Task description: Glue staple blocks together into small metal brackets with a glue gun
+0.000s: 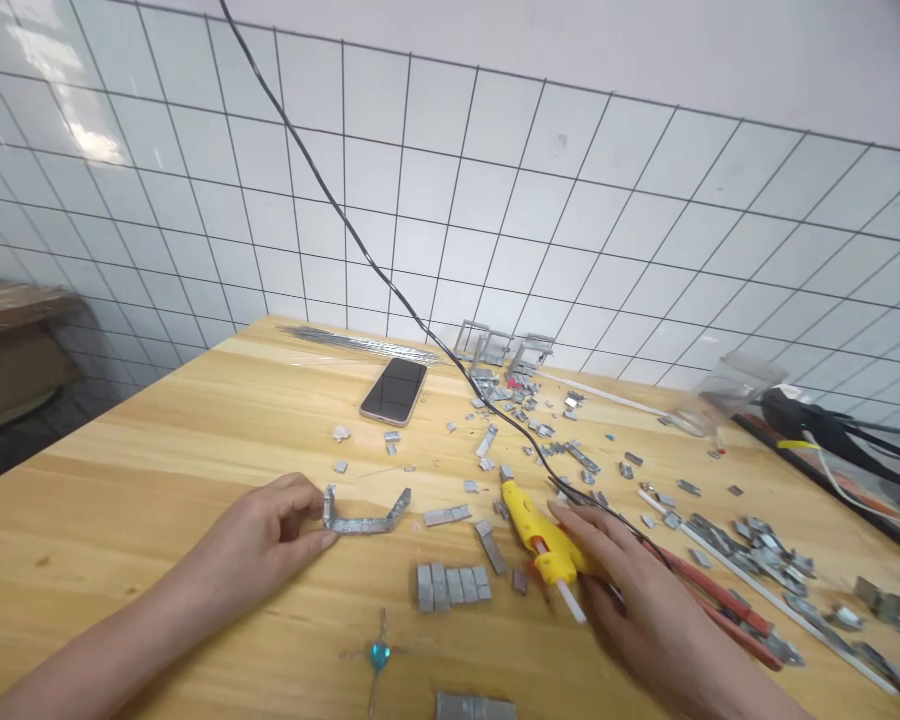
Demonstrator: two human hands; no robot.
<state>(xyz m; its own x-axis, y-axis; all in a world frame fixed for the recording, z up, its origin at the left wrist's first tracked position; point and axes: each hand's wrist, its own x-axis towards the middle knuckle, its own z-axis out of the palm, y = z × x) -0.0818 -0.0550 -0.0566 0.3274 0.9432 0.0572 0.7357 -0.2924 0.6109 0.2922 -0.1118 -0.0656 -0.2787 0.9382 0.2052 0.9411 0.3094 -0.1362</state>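
Observation:
My left hand [281,525] pinches the left end of a bent strip of joined grey metal pieces [364,523], whose two ends stand up from the table. My right hand [615,565] is wrapped around a yellow hot glue gun [532,525], its nozzle pointing away from me and a white glue stick [570,602] poking out of its back. Between the hands lie short grey metal strips [447,515] and a row of flat grey blocks [452,586]. Nearer to me is a small piece with a blue gem [379,655].
A smartphone [394,391] lies behind the strip. Thin metal rods [360,343] and small metal frames [529,352] are by the tiled wall. Red-handled pliers [727,600] and scattered metal bits [765,550] are on the right. A black cable [390,285] hangs across the view.

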